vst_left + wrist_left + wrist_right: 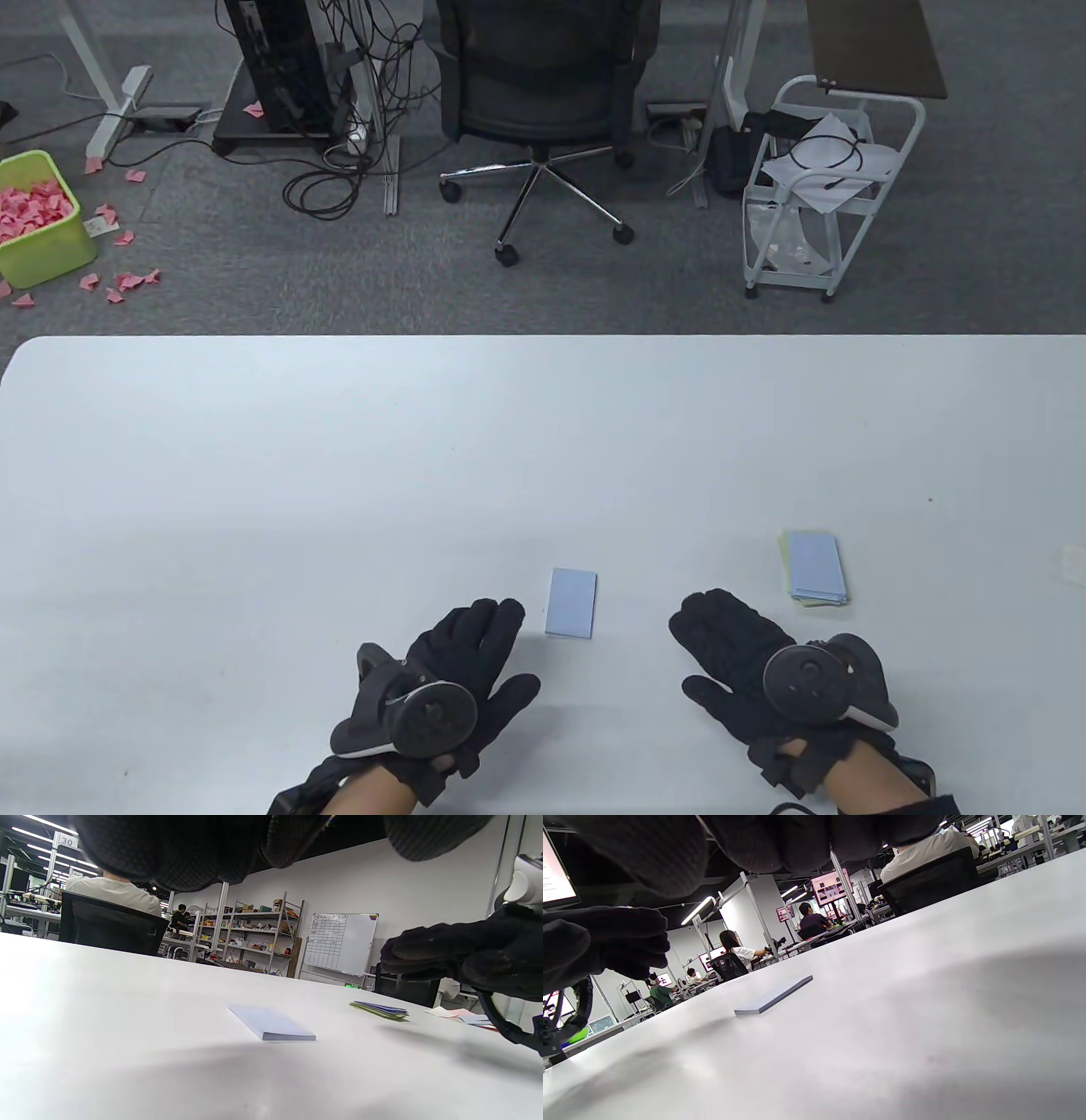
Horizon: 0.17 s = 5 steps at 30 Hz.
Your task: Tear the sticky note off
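A pale blue sticky note pad [571, 603] lies flat on the white table [339, 475] between my hands; it also shows in the left wrist view [271, 1022] and the right wrist view [774, 996]. My left hand [475, 654] hovers just left of and below the pad, fingers spread, holding nothing. My right hand [721, 645] hovers to the pad's right, fingers loosely spread, holding nothing. Neither hand touches the pad.
A small stack of torn-off blue and green notes [814, 567] lies on the table right of my right hand, also in the left wrist view [379, 1010]. A pale scrap [1073, 564] sits at the table's right edge. A green bin of pink notes [38, 216] stands on the floor.
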Tool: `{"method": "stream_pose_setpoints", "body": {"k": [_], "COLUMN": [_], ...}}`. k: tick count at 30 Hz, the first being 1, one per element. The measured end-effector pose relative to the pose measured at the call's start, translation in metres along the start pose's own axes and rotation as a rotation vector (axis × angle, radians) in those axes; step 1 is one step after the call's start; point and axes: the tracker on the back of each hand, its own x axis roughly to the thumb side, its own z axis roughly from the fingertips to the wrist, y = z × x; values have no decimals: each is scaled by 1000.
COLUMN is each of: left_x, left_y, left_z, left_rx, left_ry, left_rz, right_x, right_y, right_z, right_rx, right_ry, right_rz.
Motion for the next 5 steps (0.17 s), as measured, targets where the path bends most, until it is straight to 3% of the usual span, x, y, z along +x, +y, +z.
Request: {"method": "stream_pose_setpoints", "body": {"k": [5], "left_x": [-1], "left_y": [-4], "left_z": [-1], "left_rx": [-21], "left_ry": [-11], "left_rz": [-9], "right_x": [-2], "right_y": [0], "right_z": [0], "right_rx": [2], "right_ry": [10], "right_rz": [-9]}}
